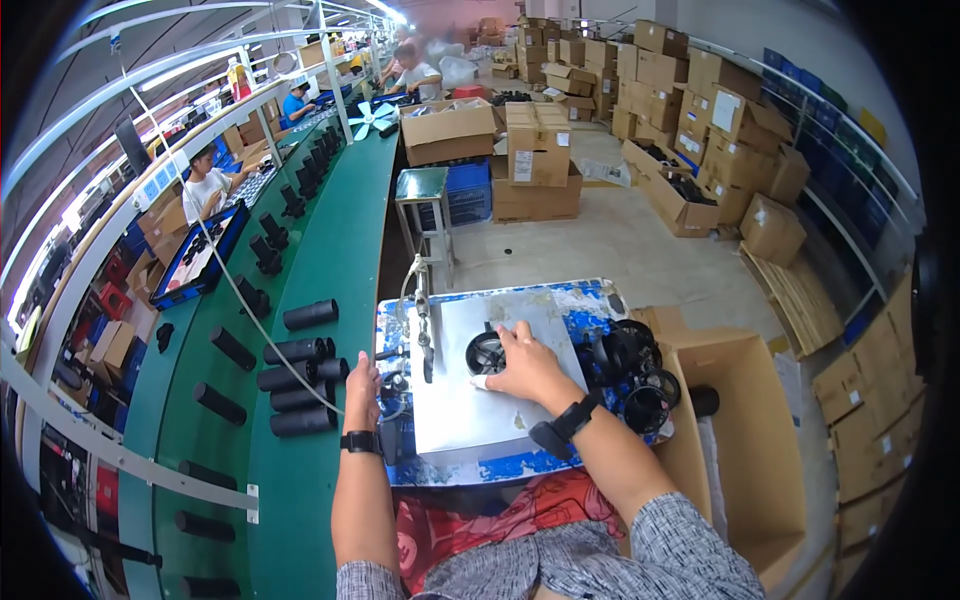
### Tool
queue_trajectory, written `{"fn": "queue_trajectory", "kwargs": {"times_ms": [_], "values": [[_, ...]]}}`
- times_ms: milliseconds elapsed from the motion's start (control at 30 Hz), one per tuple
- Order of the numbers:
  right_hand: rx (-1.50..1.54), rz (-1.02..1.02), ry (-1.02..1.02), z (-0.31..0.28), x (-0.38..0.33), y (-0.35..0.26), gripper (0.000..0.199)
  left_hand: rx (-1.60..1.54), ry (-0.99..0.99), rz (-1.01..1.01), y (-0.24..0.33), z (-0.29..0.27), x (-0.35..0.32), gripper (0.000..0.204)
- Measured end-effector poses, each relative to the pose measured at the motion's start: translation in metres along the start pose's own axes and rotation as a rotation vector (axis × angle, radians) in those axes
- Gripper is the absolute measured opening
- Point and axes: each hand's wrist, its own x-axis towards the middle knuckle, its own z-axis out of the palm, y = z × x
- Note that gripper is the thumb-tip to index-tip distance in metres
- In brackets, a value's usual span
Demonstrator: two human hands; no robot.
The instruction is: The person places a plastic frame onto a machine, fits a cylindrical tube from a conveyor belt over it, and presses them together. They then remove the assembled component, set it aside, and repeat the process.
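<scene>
My right hand (528,368) is closed round the rim of a black round plastic part (483,352) with spokes inside. The part lies on a metal plate (465,415) on a small worktable with worn blue and white paint (510,468). Just left of the plate's edge, my left hand (362,392) is seen edge-on with fingers stretched out, and nothing shows in it. Small black parts (396,385) lie beside it. A slim metal tool with a hose (424,320) stands upright over the plate's left side. More black round parts (630,360) are heaped at the table's right.
Left of me runs a green conveyor (340,240) with black cylinders (300,400) lying on it and other black parts standing in a row. An open cardboard box (750,440) is close on my right. A metal stool (424,190) and stacked cartons (540,150) stand ahead. Several people work beyond.
</scene>
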Motion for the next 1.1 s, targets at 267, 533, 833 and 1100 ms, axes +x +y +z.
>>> {"fn": "queue_trajectory", "kwargs": {"times_ms": [267, 533, 833, 1100], "values": [[-0.012, 0.020, 0.072, 0.002, -0.012, 0.016, 0.109, -0.256, -0.039, -0.247, -0.005, 0.026, 0.037, 0.099], [0.031, 0.039, 0.067, 0.011, -0.008, 0.032, 0.111, 0.251, -0.089, 0.283, 0.030, 0.053, -0.015, 0.055], [0.017, -0.134, 0.013, -0.006, 0.046, 0.041, 0.050, 1.028, -0.433, 1.243, 0.036, 0.151, -0.161, 0.027], [-0.010, 0.020, 0.198, 0.022, 0.052, 0.031, 0.028, 1.298, -0.488, 1.078, 0.010, 0.146, -0.133, 0.022]]}}
